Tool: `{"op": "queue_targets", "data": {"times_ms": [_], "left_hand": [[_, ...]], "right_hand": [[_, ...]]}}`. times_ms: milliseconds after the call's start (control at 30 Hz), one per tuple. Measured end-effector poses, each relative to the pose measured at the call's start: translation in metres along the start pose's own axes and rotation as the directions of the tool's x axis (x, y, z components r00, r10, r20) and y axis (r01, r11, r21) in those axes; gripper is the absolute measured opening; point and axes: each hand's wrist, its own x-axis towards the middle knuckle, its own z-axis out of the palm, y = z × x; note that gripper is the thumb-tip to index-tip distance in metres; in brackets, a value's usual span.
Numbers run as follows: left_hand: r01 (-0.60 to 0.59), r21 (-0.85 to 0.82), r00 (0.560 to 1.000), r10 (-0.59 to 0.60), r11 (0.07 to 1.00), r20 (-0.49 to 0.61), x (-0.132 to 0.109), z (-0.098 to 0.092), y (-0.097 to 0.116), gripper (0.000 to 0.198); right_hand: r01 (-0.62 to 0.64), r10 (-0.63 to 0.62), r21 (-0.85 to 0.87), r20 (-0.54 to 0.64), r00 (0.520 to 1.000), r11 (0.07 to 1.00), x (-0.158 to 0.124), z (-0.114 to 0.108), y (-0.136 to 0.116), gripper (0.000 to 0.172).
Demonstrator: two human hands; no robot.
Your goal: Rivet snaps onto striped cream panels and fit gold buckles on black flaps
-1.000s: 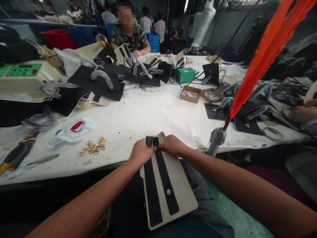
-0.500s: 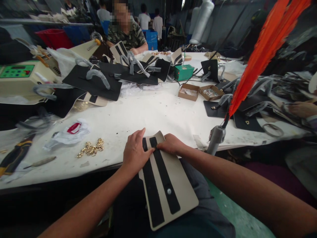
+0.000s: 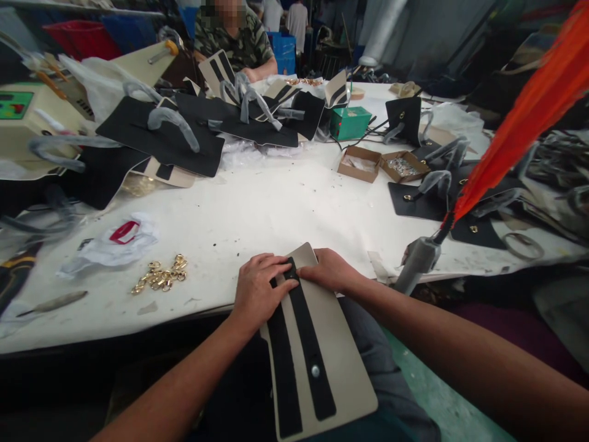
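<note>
A beige panel [image 3: 343, 362] with two black stripes and a small metal snap [image 3: 315, 371] lies across my lap, its top end resting on the white table's edge [image 3: 276, 209]. My left hand [image 3: 257, 288] lies on the upper left of the panel, fingers curled over the top of the black stripes. My right hand [image 3: 329, 270] is closed on the panel's upper right corner, pinching near the right stripe. A small heap of gold metal rings [image 3: 159, 277] sits on the table to the left of my hands.
Black and beige bag panels [image 3: 161, 138] with wrapped handles pile at the back. Two open cardboard boxes [image 3: 361, 164] and a green box [image 3: 350, 121] stand mid-right. An orange feather duster [image 3: 519, 116] juts from the right edge. A person in camouflage [image 3: 234, 43] sits opposite. A beige machine [image 3: 27, 116] is far left.
My left hand first opened flat, then curled its fingers back over the stripes' top end. The view tilted downward a little. The right hand kept its grip on the panel.
</note>
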Motion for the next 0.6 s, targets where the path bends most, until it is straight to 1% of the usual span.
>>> {"op": "queue_targets", "data": {"times_ms": [133,200,267,300,333,367,400,467,500,533,600], "left_hand": [[-0.032,0.037,0.999,0.031,0.999,0.025,-0.001,-0.003,0.0,0.026],[-0.072,0.077,0.997,0.069,0.994,0.04,-0.001,-0.004,0.0,0.027],[-0.112,0.115,0.993,0.107,0.987,0.049,-0.001,-0.004,-0.002,0.027],[-0.128,0.133,0.991,0.124,0.983,0.044,-0.001,-0.004,-0.004,0.026],[-0.145,0.151,0.989,0.141,0.978,0.037,-0.001,-0.003,-0.007,0.026],[-0.162,0.166,0.987,0.16,0.973,0.028,0.0,-0.003,-0.011,0.027],[-0.181,0.176,0.983,0.182,0.967,0.011,0.0,-0.001,-0.016,0.029],[-0.238,0.179,0.97,0.244,0.955,-0.016,0.002,0.003,-0.027,0.035],[-0.269,0.175,0.96,0.278,0.947,-0.031,0.003,0.005,-0.032,0.037],[-0.297,0.169,0.951,0.308,0.94,-0.043,0.004,0.007,-0.036,0.038],[-0.33,0.163,0.938,0.343,0.93,-0.055,0.006,0.009,-0.043,0.039]], "right_hand": [[0.04,-0.04,-0.004,-0.019,0.999,0.999,0.002,0.001,0.003,0.015],[0.056,-0.058,-0.04,-0.062,0.996,0.998,0.002,0.003,0.005,0.017],[0.077,-0.088,-0.078,-0.148,0.985,0.994,-0.004,0.002,0.007,0.028],[0.107,-0.12,-0.072,-0.207,0.971,0.992,-0.01,0.0,0.008,0.035],[0.161,-0.168,-0.05,-0.276,0.946,0.986,-0.019,-0.002,0.01,0.04],[0.235,-0.227,-0.021,-0.351,0.908,0.972,-0.031,-0.007,0.012,0.041],[0.316,-0.284,0.004,-0.43,0.857,0.949,-0.045,-0.012,0.016,0.036],[0.441,-0.345,0.022,-0.588,0.731,0.897,-0.076,-0.029,0.024,0.017],[0.471,-0.336,0.027,-0.666,0.667,0.881,-0.091,-0.04,0.031,0.012],[0.49,-0.302,0.042,-0.741,0.6,0.871,-0.104,-0.054,0.038,0.012],[0.53,-0.187,0.096,-0.87,0.456,0.843,-0.117,-0.086,0.056,0.017]]}}
